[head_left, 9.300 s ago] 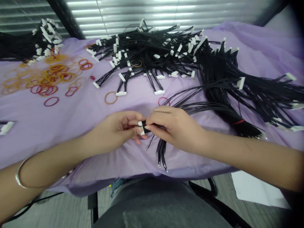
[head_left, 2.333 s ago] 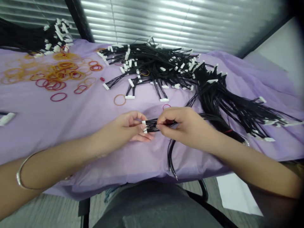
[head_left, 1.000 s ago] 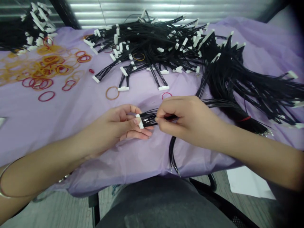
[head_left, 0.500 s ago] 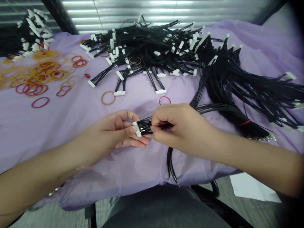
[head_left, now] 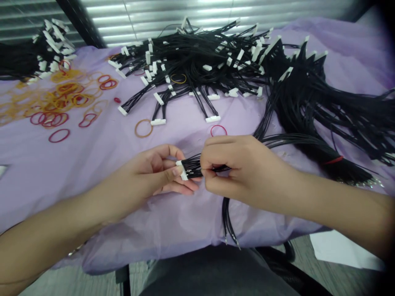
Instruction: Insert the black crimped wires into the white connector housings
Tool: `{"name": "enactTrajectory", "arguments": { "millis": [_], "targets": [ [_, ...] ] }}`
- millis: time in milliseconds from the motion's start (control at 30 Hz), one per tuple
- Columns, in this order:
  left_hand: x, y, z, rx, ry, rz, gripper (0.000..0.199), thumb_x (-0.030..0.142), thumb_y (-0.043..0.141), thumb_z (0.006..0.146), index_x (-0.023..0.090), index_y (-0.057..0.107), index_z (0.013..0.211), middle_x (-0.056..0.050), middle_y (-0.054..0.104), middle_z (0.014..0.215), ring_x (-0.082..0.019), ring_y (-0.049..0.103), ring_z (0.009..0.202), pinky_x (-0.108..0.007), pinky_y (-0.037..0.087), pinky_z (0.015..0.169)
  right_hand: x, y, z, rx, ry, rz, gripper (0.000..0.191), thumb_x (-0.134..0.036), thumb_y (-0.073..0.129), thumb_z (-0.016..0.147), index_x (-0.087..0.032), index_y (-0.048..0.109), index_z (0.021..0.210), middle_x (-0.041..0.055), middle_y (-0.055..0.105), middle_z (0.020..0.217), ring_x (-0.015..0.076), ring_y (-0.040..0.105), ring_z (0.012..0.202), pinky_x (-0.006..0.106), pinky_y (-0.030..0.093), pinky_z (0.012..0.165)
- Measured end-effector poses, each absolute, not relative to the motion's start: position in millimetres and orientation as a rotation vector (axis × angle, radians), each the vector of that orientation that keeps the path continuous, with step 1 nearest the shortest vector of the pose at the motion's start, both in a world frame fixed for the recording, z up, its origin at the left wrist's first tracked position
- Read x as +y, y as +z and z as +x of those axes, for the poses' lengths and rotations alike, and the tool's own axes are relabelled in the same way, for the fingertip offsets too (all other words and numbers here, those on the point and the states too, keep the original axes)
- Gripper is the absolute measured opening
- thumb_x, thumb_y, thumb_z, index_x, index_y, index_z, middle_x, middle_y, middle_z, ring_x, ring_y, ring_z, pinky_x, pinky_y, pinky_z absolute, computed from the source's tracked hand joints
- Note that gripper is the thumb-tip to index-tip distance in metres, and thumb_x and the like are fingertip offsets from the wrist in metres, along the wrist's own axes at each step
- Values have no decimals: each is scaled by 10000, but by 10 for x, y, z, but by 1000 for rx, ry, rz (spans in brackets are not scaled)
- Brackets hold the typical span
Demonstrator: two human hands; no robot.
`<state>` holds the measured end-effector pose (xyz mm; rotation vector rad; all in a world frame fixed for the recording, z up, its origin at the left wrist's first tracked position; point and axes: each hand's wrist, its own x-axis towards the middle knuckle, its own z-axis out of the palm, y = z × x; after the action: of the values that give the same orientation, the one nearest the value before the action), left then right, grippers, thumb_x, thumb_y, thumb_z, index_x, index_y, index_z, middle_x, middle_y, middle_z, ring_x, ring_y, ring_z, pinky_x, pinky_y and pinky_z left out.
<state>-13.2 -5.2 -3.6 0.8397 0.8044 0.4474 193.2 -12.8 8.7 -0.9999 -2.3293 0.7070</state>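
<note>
Between the thumb and fingers of my left hand is a white plastic connector, with thin black wires running out of it to the right. My right hand is closed in a pinch on black wires just right of the connector. Small shiny metal ends show among the wires by the connector. Below my right hand a few loose black wires with bare metal tips hang over the table's front edge. Exactly which wire the right fingertips pinch is hidden.
A heap of black wire harnesses with white connectors lies at the back. At right is a thick wire bundle tied with a red band. Yellow and red rubber bands are scattered at left on the purple cloth.
The whole view has shifted slightly, so everything sits a little further right. Both hands keep their grips on the connector and wires, with hardly any movement between them.
</note>
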Motion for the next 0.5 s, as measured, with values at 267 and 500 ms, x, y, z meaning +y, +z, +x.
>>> {"name": "enactTrajectory", "arguments": {
  "millis": [267,500],
  "targets": [
    [-39,-15,-122,799,466,842,181,99,653,829,156,507,920,-21,721,809,-116,709,760,-204,565,763,-138,129,1945,-2398,694,-979,133,-106,535,759,-134,548,630,-18,530,659,57,433,589,215,313,557],
    [-41,-11,-112,828,454,849,212,143,690,809,158,510,919,-28,726,841,-166,719,801,-259,566,789,-137,114,1918,-2319,699,-1108,132,-85,543,724,-133,543,601,-28,520,607,58,425,579,218,306,557]
  ]
}}
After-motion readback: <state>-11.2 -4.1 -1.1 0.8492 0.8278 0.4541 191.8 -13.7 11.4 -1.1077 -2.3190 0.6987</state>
